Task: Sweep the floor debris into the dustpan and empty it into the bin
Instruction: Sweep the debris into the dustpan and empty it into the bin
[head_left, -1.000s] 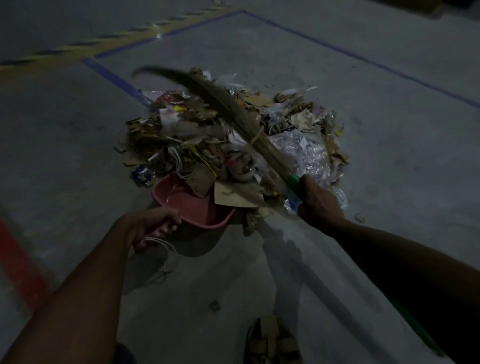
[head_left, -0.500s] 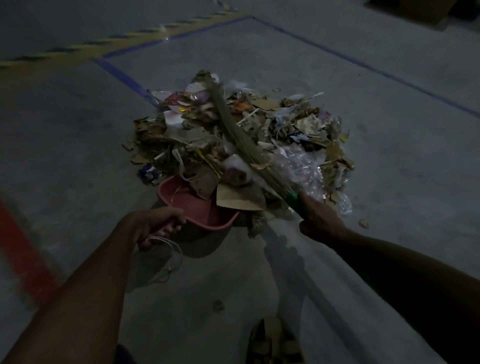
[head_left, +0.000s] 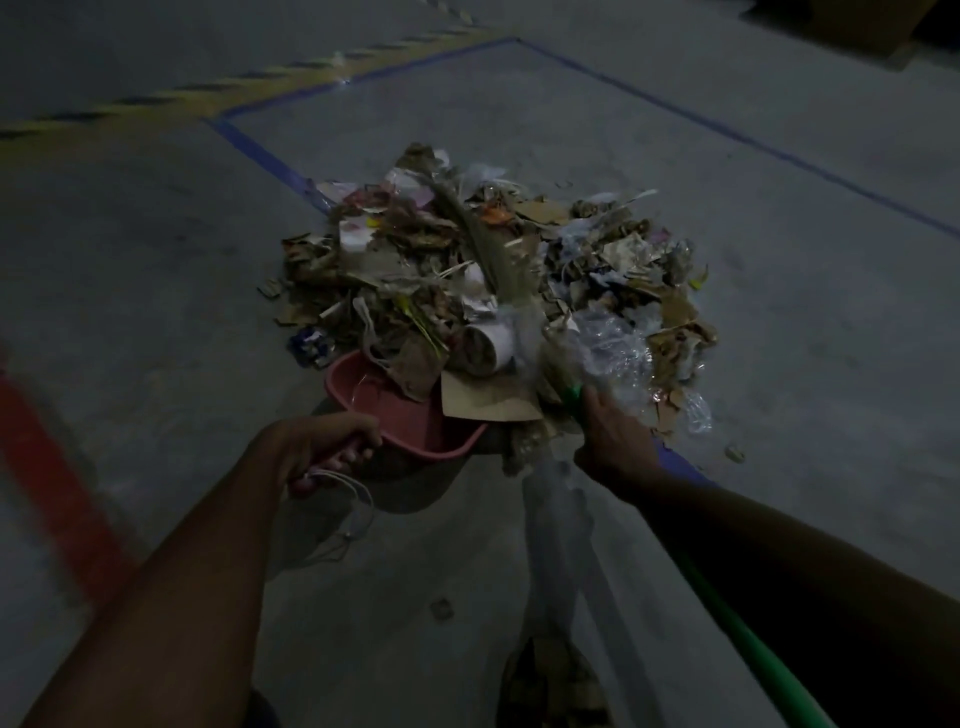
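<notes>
Left hand (head_left: 317, 447) grips pink dustpan (head_left: 410, 421) at near edge of debris pile (head_left: 493, 280) on floor; right hand (head_left: 613, 441) clamps green-handled broom (head_left: 498, 265) w/ bristles lying across pile.

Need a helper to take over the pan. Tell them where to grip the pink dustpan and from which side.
Grip the pink dustpan by its handle at the near end, where the left hand holds it now. Come from the person's side, since its open mouth faces the debris pile and litter already overhangs that edge.

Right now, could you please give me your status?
Left hand grips pink plastic dustpan. Right hand grips green-handled straw broom. Debris pile mostly unswept.
</notes>
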